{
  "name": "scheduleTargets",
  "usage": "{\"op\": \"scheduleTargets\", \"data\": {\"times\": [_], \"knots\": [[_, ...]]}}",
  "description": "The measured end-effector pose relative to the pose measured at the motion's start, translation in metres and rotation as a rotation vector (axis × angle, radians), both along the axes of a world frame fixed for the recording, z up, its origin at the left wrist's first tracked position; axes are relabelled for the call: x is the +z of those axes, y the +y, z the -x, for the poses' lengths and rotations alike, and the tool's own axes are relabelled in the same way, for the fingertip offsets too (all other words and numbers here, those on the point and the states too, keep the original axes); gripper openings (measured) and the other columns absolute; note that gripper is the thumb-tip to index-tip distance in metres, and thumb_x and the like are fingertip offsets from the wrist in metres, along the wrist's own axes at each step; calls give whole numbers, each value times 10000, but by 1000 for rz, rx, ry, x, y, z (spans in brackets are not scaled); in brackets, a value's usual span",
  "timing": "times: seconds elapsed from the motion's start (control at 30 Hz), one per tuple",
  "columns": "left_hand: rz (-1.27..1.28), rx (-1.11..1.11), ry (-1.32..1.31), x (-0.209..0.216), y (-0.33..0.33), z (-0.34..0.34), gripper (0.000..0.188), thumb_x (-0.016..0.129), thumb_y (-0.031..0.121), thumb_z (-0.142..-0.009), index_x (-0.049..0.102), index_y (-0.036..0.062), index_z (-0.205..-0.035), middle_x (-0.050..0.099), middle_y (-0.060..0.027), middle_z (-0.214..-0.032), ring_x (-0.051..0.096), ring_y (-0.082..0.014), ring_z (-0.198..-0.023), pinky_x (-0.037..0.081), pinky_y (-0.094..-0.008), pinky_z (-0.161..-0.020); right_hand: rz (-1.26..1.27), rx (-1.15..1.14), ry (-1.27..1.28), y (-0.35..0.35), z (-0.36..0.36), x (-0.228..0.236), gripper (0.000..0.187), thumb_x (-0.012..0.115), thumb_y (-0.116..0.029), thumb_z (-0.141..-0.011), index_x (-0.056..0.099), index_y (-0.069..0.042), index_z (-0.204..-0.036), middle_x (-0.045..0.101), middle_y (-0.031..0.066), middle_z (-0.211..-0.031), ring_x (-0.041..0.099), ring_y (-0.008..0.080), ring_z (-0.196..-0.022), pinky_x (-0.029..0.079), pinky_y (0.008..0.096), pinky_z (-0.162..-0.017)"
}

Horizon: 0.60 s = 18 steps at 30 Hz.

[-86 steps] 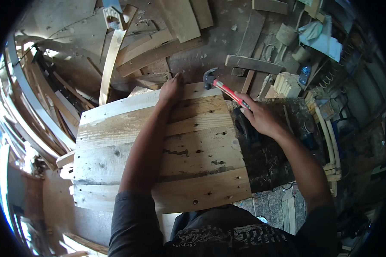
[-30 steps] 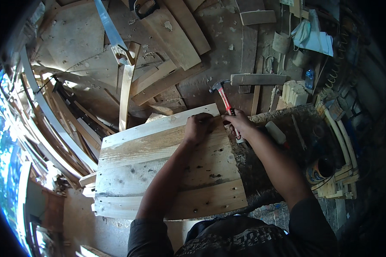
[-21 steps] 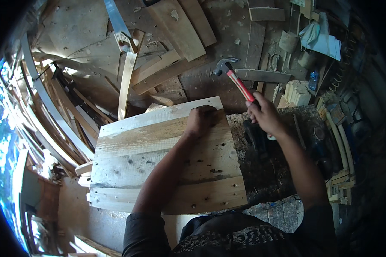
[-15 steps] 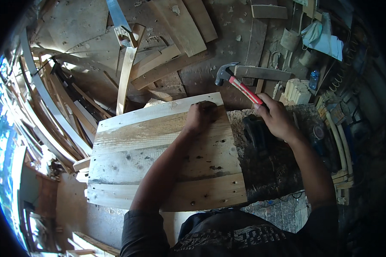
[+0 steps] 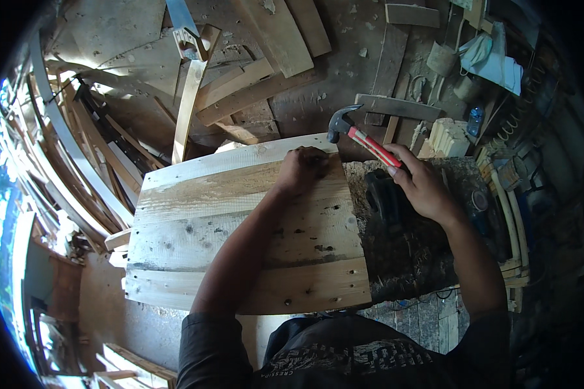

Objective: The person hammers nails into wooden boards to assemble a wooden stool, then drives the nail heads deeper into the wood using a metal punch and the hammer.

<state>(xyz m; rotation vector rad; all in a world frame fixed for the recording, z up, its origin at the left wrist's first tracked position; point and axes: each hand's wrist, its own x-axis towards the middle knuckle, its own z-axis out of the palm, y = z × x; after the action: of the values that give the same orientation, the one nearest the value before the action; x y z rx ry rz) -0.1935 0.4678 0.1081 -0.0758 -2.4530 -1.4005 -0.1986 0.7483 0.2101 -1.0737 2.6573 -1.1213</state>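
A panel of pale wooden boards (image 5: pixel 194 227) lies flat in front of me, with dark nail holes and knots along its right side. My left hand (image 5: pixel 300 171) rests closed on the panel near its far right corner. Whatever its fingers pinch is too dark and small to make out. In my right hand (image 5: pixel 425 189) is a claw hammer (image 5: pixel 374 146) with a red and pale handle. Its dark head hangs at the panel's far right corner, just beyond my left fingers; whether it touches the wood I cannot tell.
A dark power tool (image 5: pixel 384 200) sits on the rough workbench (image 5: pixel 428 259) right of the panel. Beyond stand a handsaw (image 5: pixel 189 43) on a plank, loose boards (image 5: pixel 276 39) and a stack of pale blocks (image 5: pixel 449 137). Long wood strips (image 5: pixel 97 175) lean at left.
The hammer has come down, its head now lower and closer to the panel's far right corner. My left hand stays in place on the boards. The whole view has shifted slightly.
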Motion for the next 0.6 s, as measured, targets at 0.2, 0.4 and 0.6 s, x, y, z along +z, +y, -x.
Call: {"op": "scheduleTargets", "data": {"times": [0.2,0.4,0.6], "knots": [[147,10,123,-1,1,-2,187,717,128,-805,700,5,-944,684,-181,-881,673,-279,-824,518,-345,-764,28,37,33,-2,-4,1,373,480,-171,-989,427,-130,-1356,649,214,-990,652,369,-905,487,442,-776],[239,1,101,6,3,-4,197,724,137,-799,700,13,-951,681,-172,-881,668,-297,-813,521,-360,-761,-171,58,151,-1,0,-11,414,480,-133,-976,420,-151,-1385,653,211,-989,655,367,-895,491,449,-780],[139,9,91,0,0,-4,190,727,134,-793,709,26,-947,680,-172,-891,667,-302,-801,520,-361,-746,123,15,169,-8,-14,19,401,473,-164,-985,436,-168,-1385,632,223,-1095,652,360,-978,512,424,-821]]}}
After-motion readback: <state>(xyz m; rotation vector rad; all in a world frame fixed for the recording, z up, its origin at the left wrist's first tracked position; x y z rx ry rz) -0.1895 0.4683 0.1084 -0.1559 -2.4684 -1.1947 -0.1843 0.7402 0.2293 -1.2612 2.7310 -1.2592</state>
